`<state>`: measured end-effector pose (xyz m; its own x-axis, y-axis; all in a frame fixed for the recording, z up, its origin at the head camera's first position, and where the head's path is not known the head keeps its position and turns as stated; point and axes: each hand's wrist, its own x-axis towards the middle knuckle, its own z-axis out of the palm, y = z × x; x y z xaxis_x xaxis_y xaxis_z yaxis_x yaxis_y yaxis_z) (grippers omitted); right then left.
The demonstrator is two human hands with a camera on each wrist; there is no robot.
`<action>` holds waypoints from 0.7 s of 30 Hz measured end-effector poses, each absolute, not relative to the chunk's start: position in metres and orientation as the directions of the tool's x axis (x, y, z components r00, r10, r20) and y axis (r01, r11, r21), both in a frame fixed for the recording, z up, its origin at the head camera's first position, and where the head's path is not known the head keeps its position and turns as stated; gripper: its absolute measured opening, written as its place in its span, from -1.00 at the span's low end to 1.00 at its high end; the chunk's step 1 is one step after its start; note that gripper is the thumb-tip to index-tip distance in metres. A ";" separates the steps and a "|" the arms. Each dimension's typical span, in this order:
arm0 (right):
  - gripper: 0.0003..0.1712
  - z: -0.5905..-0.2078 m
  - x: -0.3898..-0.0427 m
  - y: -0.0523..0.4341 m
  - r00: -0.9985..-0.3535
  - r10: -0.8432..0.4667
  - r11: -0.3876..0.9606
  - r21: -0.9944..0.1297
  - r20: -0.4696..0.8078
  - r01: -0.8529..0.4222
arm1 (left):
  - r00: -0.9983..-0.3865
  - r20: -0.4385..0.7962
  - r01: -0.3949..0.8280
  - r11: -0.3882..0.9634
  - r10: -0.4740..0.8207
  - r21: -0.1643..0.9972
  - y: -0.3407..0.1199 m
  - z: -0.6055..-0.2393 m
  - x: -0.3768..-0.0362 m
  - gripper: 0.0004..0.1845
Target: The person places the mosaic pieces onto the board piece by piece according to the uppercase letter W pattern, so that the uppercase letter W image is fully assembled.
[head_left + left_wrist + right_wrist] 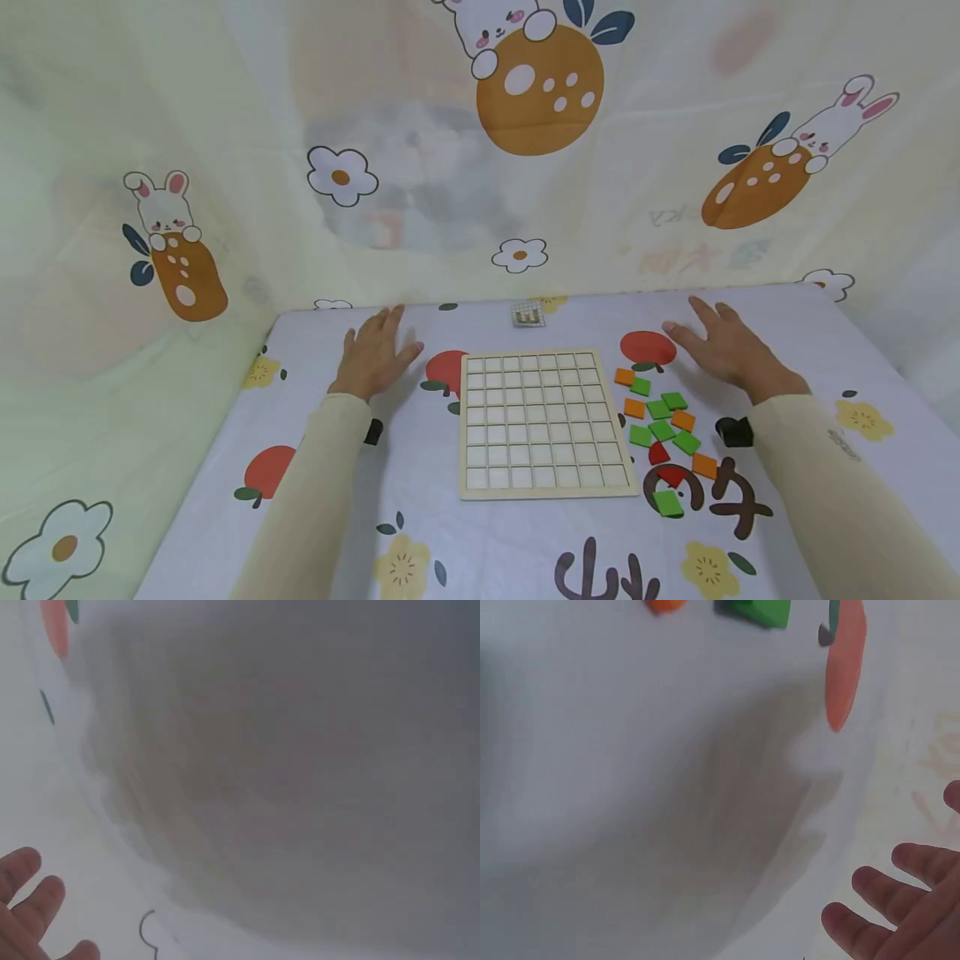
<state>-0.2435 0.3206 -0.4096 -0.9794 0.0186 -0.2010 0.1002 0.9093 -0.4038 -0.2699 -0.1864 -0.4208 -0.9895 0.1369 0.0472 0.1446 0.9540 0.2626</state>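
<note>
Both hands hover above the printed tablecloth with fingers spread, holding nothing. My left hand is left of a pale wooden grid board, whose square cells bear no tiles. To the board's right, my right hand is nearest a loose scatter of small tiles: several green tiles, several orange tiles and red pieces. In the right wrist view, a green tile shows at the top edge, with spread fingers at lower right. Fingertips of the left hand appear at lower left in the left wrist view.
Behind the board lies a small clear packet with a patterned piece inside. A cloth curtain printed with rabbits and flowers hangs along the back edge of the table. Dark wrist devices sit beneath the sleeves.
</note>
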 end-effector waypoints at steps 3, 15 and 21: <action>0.16 -0.410 -0.241 0.316 -0.983 0.003 0.901 -0.427 -0.183 0.083 | -0.989 0.050 0.149 0.933 0.141 0.328 -0.181 -0.422 -0.268 -0.13; -0.01 -0.401 -0.230 0.296 -0.987 -0.059 0.847 -0.530 -0.150 0.030 | -0.998 0.001 0.047 0.763 0.061 0.645 -0.164 -0.419 -0.258 -0.05; -0.17 -0.396 -0.220 0.293 -0.985 -0.060 0.840 -0.542 -0.162 0.038 | -0.997 -0.061 -0.026 0.597 0.038 0.802 -0.163 -0.422 -0.248 -0.04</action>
<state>-0.2203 0.2932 -0.3956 -0.9850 -0.0601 -0.1618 0.0378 0.8395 -0.5420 -0.2479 -0.1627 -0.4216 -0.9974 0.0376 -0.0610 -0.0265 0.5973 0.8016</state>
